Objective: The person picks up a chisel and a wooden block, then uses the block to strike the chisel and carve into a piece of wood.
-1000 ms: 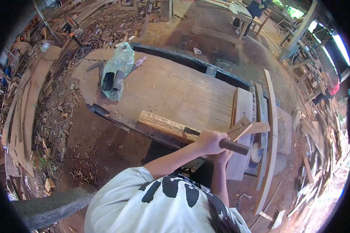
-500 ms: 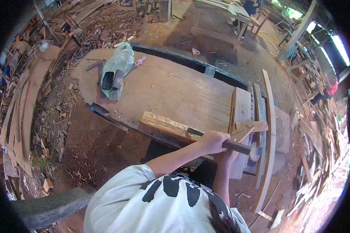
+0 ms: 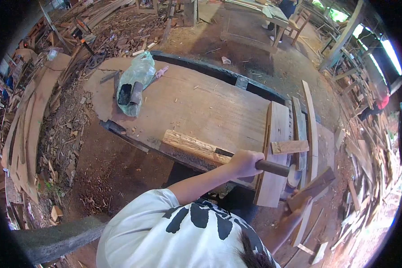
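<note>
We have the counter [image 3: 201, 100] across the middle of the frame. A bag [image 3: 140, 67] lies on its left end. Along its lower edge lies a length of timber [image 3: 190, 144]. To the right, a broad board [image 3: 279, 123] lies across the counter, with a short block [image 3: 289, 147] on it; a long strip [image 3: 311, 120] lies farther right. We have a chair [image 3: 299, 23] in the upper right.
</note>
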Tool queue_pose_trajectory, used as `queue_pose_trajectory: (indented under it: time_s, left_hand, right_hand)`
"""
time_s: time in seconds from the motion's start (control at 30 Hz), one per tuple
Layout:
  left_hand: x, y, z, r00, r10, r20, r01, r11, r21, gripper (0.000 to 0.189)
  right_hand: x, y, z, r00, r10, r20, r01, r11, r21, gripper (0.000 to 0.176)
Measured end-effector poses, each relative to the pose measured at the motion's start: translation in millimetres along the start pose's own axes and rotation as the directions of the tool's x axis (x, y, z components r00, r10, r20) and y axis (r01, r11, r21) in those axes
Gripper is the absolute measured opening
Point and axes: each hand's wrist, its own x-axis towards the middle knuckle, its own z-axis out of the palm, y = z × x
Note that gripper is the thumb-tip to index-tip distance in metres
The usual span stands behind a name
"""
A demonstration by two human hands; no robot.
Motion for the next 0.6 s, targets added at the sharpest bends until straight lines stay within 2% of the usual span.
queue_pose_trajectory:
  time_s: [0.1, 0.13, 0.17, 0.3, 0.37, 0.4, 0.47, 0.5, 0.53, 0.6]
  left_hand:
    - [-2, 2, 3, 1.000, -0.018, 0.019, 0.017, 1.000, 0.025, 0.023]
    - [-2, 3, 4, 0.999, -0.033, 0.037, 0.031, 0.999, 0.038, 0.023]
    - [-3, 2, 4, 0.999, -0.033, 0.037, 0.031, 0.999, 0.038, 0.023]
    - [-6, -2, 9, 1.000, 0.002, 0.028, -0.003, 0.999, 0.036, 0.022]
    - [-5, -2, 9, 1.000, 0.012, 0.019, -0.013, 0.999, 0.037, 0.022]
    - [-5, -2, 9, 1.000, 0.004, 0.012, -0.004, 0.999, 0.041, 0.022]
    - [-4, -2, 9, 1.000, -0.003, 0.004, 0.003, 0.999, 0.042, 0.022]
    - [-4, -1, 8, 1.000, -0.011, 0.002, 0.011, 0.999, 0.045, 0.022]
    - [-4, -1, 7, 1.000, -0.020, 0.001, 0.020, 0.999, 0.048, 0.022]
    - [-3, 0, 7, 1.000, -0.021, 0.002, 0.021, 0.999, 0.050, 0.022]
  right_hand:
    - [-9, -17, -5, 0.999, 0.012, 0.038, -0.008, 0.994, -0.106, 0.042]
    - [-19, -34, 8, 0.979, 0.072, 0.193, 0.012, 0.916, -0.401, 0.041]
    - [-25, -42, 14, 0.932, 0.174, 0.317, 0.081, 0.754, -0.651, 0.040]
    - [-24, -34, 9, 0.932, 0.138, 0.334, 0.072, 0.835, -0.546, 0.041]
    - [-28, -27, 17, 0.991, -0.020, 0.135, 0.053, 0.969, -0.241, 0.041]
    - [-28, -20, 13, 0.991, -0.020, 0.135, 0.053, 0.969, -0.240, 0.041]
    - [-29, -4, 1, 0.976, 0.190, 0.101, -0.141, 0.918, -0.370, 0.042]
    - [-38, -10, 14, 0.936, 0.127, 0.327, 0.014, 0.918, -0.397, 0.044]
    - [-36, -11, 11, 0.936, 0.127, 0.329, 0.016, 0.917, -0.398, 0.044]
    - [-36, -12, 9, 0.969, 0.097, 0.227, -0.042, 0.971, -0.235, 0.044]
